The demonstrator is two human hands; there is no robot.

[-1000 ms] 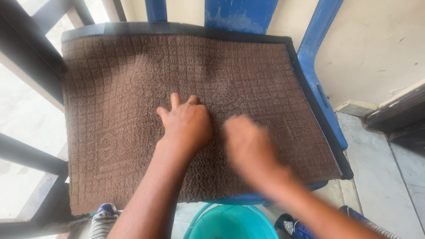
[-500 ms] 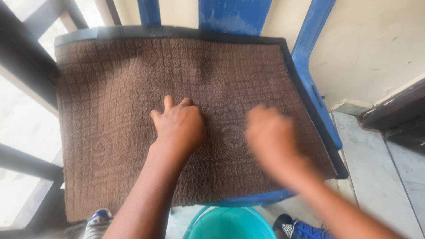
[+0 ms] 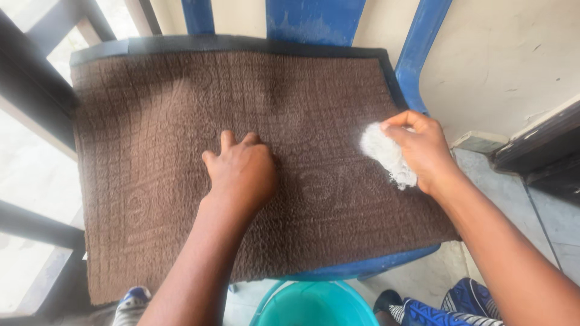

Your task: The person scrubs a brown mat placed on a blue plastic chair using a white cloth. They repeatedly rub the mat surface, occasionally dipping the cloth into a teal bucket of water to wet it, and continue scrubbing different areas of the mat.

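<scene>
Brown doormat (image 3: 151,151) on blue chair (image 3: 417,54), left hand (image 3: 241,172) pressed flat (fingers together), right hand (image 3: 423,151) fingers clamped on white scrubber (image 3: 386,154)

A brown, ribbed doormat (image 3: 181,139) lies flat, draped over the blue chair (image 3: 417,54). A white, fluffy scrub pad (image 3: 386,154) rests on the mat's right part.

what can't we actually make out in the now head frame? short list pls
- Chair seat: hidden by the brown mat; only a blue edge shows.
- Left hand palm and fingertips: pressed flat on the mat, underside unseen.
- White fibrous wad: partly hidden by the right hand, so its kind is unclear.
- Teal bucket: cut off by the bottom edge, contents unseen.
- Shoes: cut off at the bottom edge.
</scene>
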